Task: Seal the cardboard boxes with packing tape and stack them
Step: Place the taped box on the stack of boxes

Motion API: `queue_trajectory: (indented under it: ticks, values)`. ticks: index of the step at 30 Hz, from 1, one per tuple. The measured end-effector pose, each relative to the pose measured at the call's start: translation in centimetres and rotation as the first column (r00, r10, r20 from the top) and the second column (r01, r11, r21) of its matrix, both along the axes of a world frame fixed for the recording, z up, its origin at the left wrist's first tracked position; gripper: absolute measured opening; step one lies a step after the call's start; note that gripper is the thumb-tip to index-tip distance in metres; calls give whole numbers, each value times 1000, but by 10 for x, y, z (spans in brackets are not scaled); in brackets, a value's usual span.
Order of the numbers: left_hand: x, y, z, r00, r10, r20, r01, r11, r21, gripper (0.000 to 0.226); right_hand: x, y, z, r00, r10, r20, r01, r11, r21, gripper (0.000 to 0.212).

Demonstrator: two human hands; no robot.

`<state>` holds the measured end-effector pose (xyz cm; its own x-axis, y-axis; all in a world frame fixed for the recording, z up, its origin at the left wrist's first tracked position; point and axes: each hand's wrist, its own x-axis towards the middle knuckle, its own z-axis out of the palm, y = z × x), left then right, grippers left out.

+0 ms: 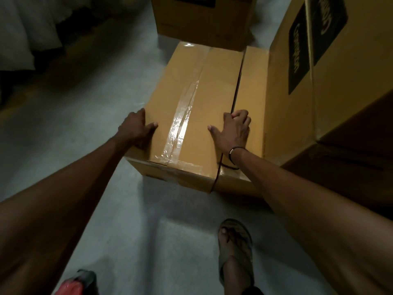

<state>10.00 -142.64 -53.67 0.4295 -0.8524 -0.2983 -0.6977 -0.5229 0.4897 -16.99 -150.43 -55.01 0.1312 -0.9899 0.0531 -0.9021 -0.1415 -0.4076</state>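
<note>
Taped box (191, 116) sitting on floor (89, 116), touching neighbour box (253, 116). L hand (136, 129) gripping its left edge; R hand (232, 130) w/ fingers (238, 114) curling into right-side gap, holding box.

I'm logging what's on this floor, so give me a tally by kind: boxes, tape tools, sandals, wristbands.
Cardboard boxes: 4 (taped box, box beside it, box behind, tall printed box)
Red tape dispenser: 1
Sandal: 1
Wristband: 1
Total: 7
</note>
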Motion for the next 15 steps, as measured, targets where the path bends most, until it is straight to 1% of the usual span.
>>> queue_trajectory:
  ticks: [1, 3, 5, 6, 9, 12, 15]
  values:
    - [-4, 1, 5, 998, -7, 62, 7, 1000, 4, 67, 1, 1, 7, 999, -5, 49, 2, 999, 53, 53]
    - [-21, 11, 26, 995, 3, 95, 2, 998, -56, 74, 3, 11, 25, 979, -18, 204, -13, 988, 152, 53]
    - [-35, 29, 58, 998, 14, 69, -2, 985, -173, 66, 10, 25, 52, 937, -17, 350, -60, 976, 209, 50]
    - [-41, 40, 76, 998, 19, 53, -7, 975, -223, 60, 13, 34, 67, 918, -10, 396, -87, 970, 227, 48]
    - [-47, 82, 137, 999, 33, 36, -21, 950, -311, 45, 22, 63, 123, 876, 55, 480, -187, 954, 233, 46]
    - [-51, 137, 208, 998, 68, 15, -58, 931, -361, 42, 26, 98, 196, 822, 147, 551, -303, 931, 203, 46]
    - [-61, 201, 278, 990, 141, -7, -131, 899, -418, 38, 24, 145, 274, 765, 224, 604, -376, 917, 136, 42]
